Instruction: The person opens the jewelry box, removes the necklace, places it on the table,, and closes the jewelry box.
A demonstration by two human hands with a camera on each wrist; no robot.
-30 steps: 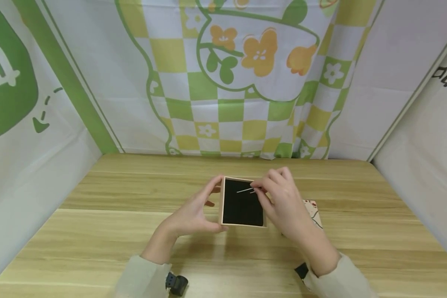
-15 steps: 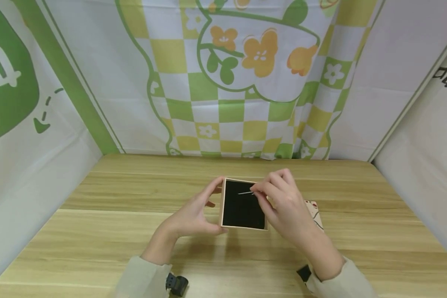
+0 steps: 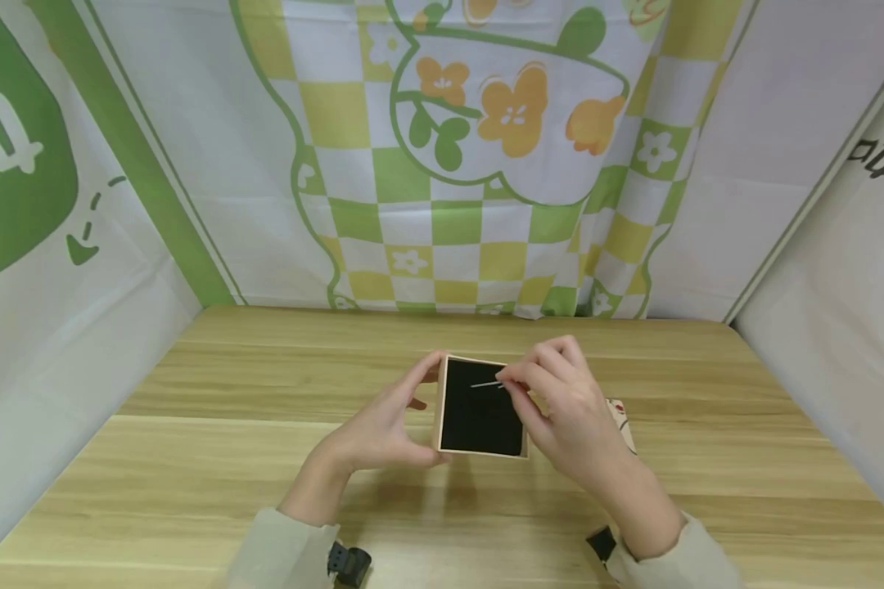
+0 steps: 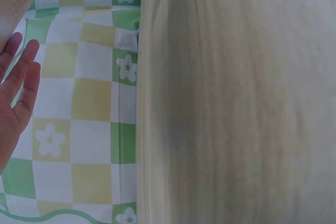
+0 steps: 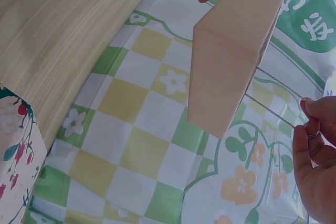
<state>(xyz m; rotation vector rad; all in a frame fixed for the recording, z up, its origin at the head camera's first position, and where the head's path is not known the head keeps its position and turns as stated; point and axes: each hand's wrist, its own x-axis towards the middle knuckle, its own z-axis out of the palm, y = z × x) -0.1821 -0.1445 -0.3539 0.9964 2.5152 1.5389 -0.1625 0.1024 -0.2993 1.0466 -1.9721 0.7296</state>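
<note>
In the head view my left hand [image 3: 383,421] grips a small shallow box [image 3: 439,405] by its left side, thumb near the bottom edge and fingers at the top. Black lining [image 3: 479,417] fills the box, whose open side faces me. My right hand [image 3: 563,401] pinches a thin silver chain [image 3: 484,384] by the upper right corner. Two strands of that chain [image 5: 275,82] run from the box to the pinched fingertips in the right wrist view. There the plain back of the box [image 5: 228,56] shows, raised above the table. The left wrist view catches just some fingers [image 4: 26,82] and a box corner.
A flower-printed piece, light in colour [image 3: 621,421], lies on the wooden table [image 3: 265,368], partly behind my right forearm. A checkered green and yellow curtain [image 3: 457,221] hangs along the table's back edge, with white fabric walls on both sides.
Box and right hand have dropped slightly, the right hand also shifting a little to the right. The chain strands have changed angle a little; both hands keep their hold.
</note>
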